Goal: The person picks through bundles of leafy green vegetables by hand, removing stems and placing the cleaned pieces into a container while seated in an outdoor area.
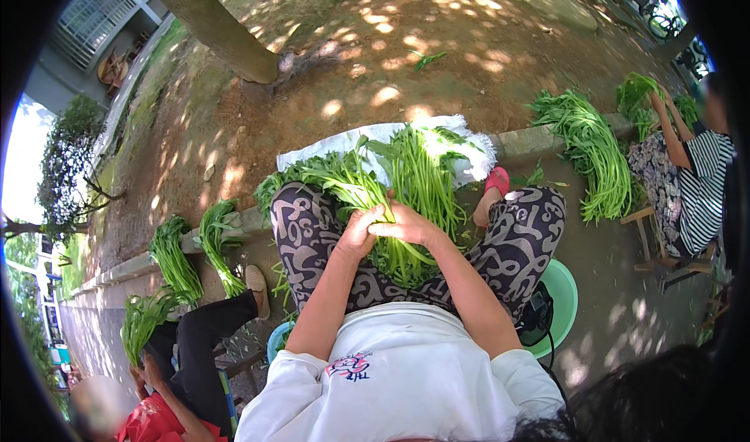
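Note:
Both of my hands meet above my lap around a bunch of long-stemmed leafy greens point(344, 178), which look like water spinach. My left hand point(359, 232) is closed round the stems. My right hand point(408, 225) presses against it from the other side, its fingers also closed on the stems. The leafy tops point away and to the left, and the cut ends stick out below my hands. Just beyond lies a larger pile of the same greens point(426, 176) on a white woven sack point(301, 157). More greens point(402, 264) rest between my thighs.
A green basin point(569, 305) with a black bag point(535, 317) stands right of my leg. Low kerb point(516, 143) crosses ahead, with greens point(590, 153) heaped at right and bunches point(176, 258) at left. Seated people with greens are at left point(176, 411) and right point(703, 184).

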Demonstrator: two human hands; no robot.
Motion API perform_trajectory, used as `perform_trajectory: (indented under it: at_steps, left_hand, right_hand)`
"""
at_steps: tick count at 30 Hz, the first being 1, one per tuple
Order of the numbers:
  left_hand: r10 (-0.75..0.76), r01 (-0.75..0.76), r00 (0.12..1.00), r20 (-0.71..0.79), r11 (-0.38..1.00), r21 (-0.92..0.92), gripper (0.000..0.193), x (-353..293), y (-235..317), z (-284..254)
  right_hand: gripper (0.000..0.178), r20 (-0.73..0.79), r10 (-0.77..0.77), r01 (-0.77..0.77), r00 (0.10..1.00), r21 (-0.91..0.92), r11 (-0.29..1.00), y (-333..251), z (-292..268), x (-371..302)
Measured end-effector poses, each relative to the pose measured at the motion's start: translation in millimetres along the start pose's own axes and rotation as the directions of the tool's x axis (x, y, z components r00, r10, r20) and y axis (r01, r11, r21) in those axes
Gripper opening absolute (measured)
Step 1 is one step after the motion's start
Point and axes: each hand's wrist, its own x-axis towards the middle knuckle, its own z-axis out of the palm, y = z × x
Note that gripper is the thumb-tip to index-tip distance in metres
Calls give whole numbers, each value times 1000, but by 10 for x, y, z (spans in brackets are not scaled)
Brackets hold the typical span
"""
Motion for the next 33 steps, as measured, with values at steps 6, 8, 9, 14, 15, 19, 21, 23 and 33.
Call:
perform_trajectory:
  at_steps: [6, 8, 9, 14, 15, 19, 21, 23, 33]
  left_hand:
    - [-79, 70, 994, -77, 991, -116, 45, 48, -17, -34]
    - [-109, 102, 984, -140, 993, -57, 44, 23, -35, -49]
    - [-112, 103, 986, -120, 992, -74, 43, 18, -39, -60]
    - [-75, 55, 990, -120, 985, -166, 45, -20, -19, 31]
    - [-46, 17, 987, -152, 983, -185, 46, -19, -13, 50]
    - [-55, 42, 967, -248, 997, -58, 39, 6, -7, 37]
    - [-14, 0, 960, -281, 999, -50, 33, -9, -44, 22]
    - [11, -21, 959, -282, 999, -30, 33, 10, -62, -10]
    - [57, -66, 974, -220, 997, -33, 43, 64, -163, -43]
  right_hand:
    - [24, -367, 65, -80, 928, -26, 996, 243, -70, -107]
    - [24, -318, 61, -49, 946, 48, 998, 307, -50, -98]
    - [23, -292, 57, -33, 955, 86, 996, 338, -34, -93]
    - [18, -279, 149, -57, 949, 312, 948, 410, -51, -63]
    - [17, -276, 143, -47, 951, 325, 945, 405, -51, -57]
    - [16, -297, 150, -27, 943, 381, 924, 369, -23, -32]
    - [17, -309, 181, 3, 934, 511, 859, 368, -15, -30]
    - [17, -344, 153, 26, 926, 464, 885, 389, -54, -29]
    - [14, -299, -70, 151, 952, 257, 955, 365, 73, -20]
